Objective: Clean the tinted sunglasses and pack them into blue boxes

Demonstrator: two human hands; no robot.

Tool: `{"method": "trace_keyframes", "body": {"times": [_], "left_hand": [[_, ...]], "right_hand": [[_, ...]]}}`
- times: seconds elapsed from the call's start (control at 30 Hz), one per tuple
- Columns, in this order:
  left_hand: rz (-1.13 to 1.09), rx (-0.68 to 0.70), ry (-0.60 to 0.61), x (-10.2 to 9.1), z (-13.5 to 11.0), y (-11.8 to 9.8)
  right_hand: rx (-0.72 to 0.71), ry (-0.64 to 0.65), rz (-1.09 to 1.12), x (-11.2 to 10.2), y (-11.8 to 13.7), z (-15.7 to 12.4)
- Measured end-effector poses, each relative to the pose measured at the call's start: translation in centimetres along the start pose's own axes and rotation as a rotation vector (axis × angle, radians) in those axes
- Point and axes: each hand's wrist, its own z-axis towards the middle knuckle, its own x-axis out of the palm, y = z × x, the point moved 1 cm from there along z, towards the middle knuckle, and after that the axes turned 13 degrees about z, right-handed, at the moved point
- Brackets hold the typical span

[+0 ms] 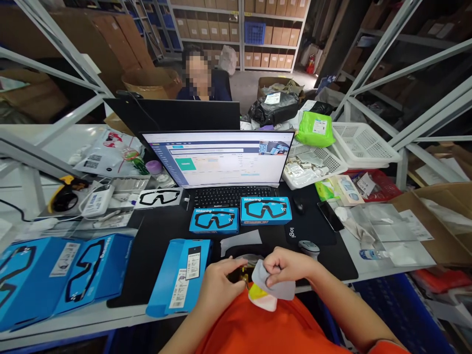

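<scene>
Close to my body, my left hand (223,281) has its fingers and thumb around the side of a pair of glasses (244,276), whose yellowish lens part is mostly hidden between the hands. My right hand (289,265) pinches a grey cloth (282,289) beside the glasses, its fingers curled in. Below the cloth hangs a white and yellow piece (263,297), which I cannot make out well. To the left lies an opened blue box (167,275) with a black label tag (193,263) on it.
Two blue glasses boxes (265,210) stand before the keyboard (236,196) and monitor (221,160). Larger blue boxes (92,275) fill the left side. A scanner (309,248), mouse (298,205) and phone (330,216) lie right. A person (202,91) sits behind the screens.
</scene>
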Motion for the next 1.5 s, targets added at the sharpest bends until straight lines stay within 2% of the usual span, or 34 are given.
{"method": "trace_keyframes", "body": {"times": [0.17,0.23,0.37,0.43,0.47,0.53,0.63,0.7,0.77,0.8,0.87,0.97,1.07,1.13,1.2,1.23,1.3,1.33,1.4,1.5], "left_hand": [[0.050,0.150,0.010,-0.1,0.5,-1.6],[0.070,0.163,0.020,-0.1,0.4,-1.9],[0.044,0.071,0.039,-0.2,0.1,-1.3],[0.003,-0.021,-0.005,-0.7,0.0,-0.3],[-0.027,-0.075,-0.037,-1.1,-0.1,0.3],[-0.101,-0.187,-0.108,-2.0,-0.1,1.7],[-0.185,-0.312,-0.184,-3.4,-0.3,3.7],[-0.195,-0.353,-0.227,-3.9,-0.4,4.6],[-0.176,-0.381,-0.272,-3.9,-0.4,5.1],[-0.162,-0.388,-0.290,-3.8,-0.4,5.2],[-0.134,-0.385,-0.301,-3.4,-0.4,5.4],[-0.111,-0.349,-0.275,-2.6,-0.6,5.5],[-0.083,-0.336,-0.238,-1.6,-0.9,5.3],[-0.029,-0.337,-0.217,-1.0,-1.0,4.9],[0.048,-0.321,-0.196,-0.5,-0.9,4.1],[0.090,-0.303,-0.185,-0.3,-0.8,3.5],[0.163,-0.240,-0.152,0.1,-0.3,2.2],[0.191,-0.201,-0.128,0.3,-0.1,1.5],[0.233,-0.130,-0.072,0.8,0.3,0.2],[0.281,-0.078,0.008,1.9,0.7,-1.1]], "right_hand": [[0.026,-0.185,-0.190,2.7,0.8,1.5],[0.035,-0.153,-0.198,2.9,0.9,2.0],[0.028,0.065,-0.046,0.6,0.1,0.9],[0.031,0.078,-0.018,-1.1,-0.3,-0.4],[0.034,0.043,-0.013,-1.9,-0.4,-1.2],[0.028,-0.150,-0.022,-3.3,-0.3,-2.5],[0.001,-0.632,-0.184,-5.1,0.6,-3.7],[-0.029,-0.896,-0.357,-6.1,1.4,-3.3],[-0.072,-1.073,-0.479,-7.4,1.9,-1.8],[-0.080,-1.115,-0.523,-8.2,2.0,-0.8],[-0.004,-1.090,-0.671,-9.7,1.6,1.3],[0.164,-0.947,-0.934,-11.2,0.6,3.8],[0.175,-0.913,-1.019,-10.7,0.3,4.2],[0.135,-0.896,-1.039,-9.1,0.8,3.4],[0.052,-0.793,-1.003,-6.3,1.6,2.3],[-0.036,-0.680,-0.927,-4.6,1.9,1.8],[-0.037,-0.360,-0.766,-1.0,1.9,0.8],[-0.035,-0.289,-0.751,0.6,1.6,0.4],[-0.054,-0.271,-0.793,3.1,0.4,-0.3],[-0.084,-0.363,-0.847,5.0,-2.0,-0.9]]}}
